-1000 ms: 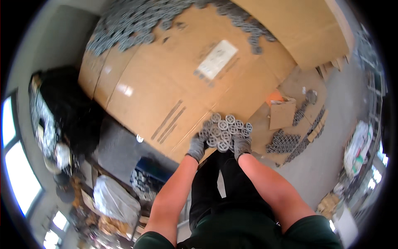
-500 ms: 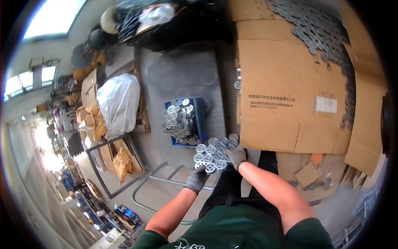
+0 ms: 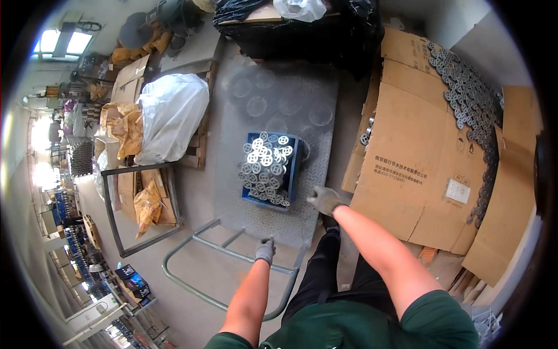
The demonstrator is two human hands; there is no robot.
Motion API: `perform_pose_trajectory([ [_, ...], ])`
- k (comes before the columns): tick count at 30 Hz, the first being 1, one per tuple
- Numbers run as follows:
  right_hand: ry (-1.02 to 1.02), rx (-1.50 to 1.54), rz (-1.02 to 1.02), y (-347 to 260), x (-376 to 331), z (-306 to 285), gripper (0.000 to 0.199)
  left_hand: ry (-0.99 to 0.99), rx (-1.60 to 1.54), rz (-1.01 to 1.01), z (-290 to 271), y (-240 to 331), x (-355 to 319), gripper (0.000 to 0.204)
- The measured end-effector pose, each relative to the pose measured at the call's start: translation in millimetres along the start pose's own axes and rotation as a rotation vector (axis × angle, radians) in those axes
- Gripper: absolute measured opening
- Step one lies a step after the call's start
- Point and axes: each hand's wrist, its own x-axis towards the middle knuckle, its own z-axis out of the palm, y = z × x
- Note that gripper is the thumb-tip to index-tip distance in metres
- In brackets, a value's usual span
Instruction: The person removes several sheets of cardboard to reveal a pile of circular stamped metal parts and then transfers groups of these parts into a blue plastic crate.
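Spoked metal wheel-shaped parts (image 3: 263, 174) are heaped in a blue plastic crate (image 3: 296, 168), the upper ones shining in the light. The crate rests on the grey steel deck of a platform cart (image 3: 232, 192). My right hand (image 3: 324, 200), in a grey glove, is at the deck's right edge, its fingers loosely bent and apart, holding nothing. Beside the cart's tubular handle (image 3: 218, 247), my gloved left hand (image 3: 265, 250) is without any part, fingers slightly curled. It overlaps the handle bar in view; whether it touches the bar cannot be made out.
At right, a flattened cardboard sheet (image 3: 401, 139) has many similar metal parts (image 3: 465, 93) on its far side. Black plastic wrapping (image 3: 302, 43) covers a stack beyond the cart. Leftward are a white sack (image 3: 174, 116), brown paper (image 3: 148, 206) and a metal frame (image 3: 113, 215).
Both hands have let go of the cluster of metal parts they held between them. The heap in the crate looks fuller. My hands are now farther apart, and the view has shifted.
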Motion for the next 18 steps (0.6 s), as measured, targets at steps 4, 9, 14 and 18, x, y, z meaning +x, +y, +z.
perform_pose_trajectory([
  [4, -0.166, -0.224, 0.300, 183.4, -98.6, -26.8, 0.055, -0.450, 0.891, 0.557, 74.8, -81.0, -65.8, 0.036],
  [9, -0.069, -0.460, 0.691, 328.8, -273.6, -41.3, 0.052, -0.466, 0.914, 0.556, 59.5, -72.5, -115.8, 0.041],
  [14, -0.337, -0.512, 0.810, 433.9, -442.6, -60.0, 0.050, -0.494, 0.829, 0.495, 76.6, -58.0, -119.1, 0.043],
  [18, -0.320, -0.432, 0.745, 409.3, -490.1, -21.9, 0.061, -0.458, 0.743, 0.430, 40.4, -58.3, -113.1, 0.039],
])
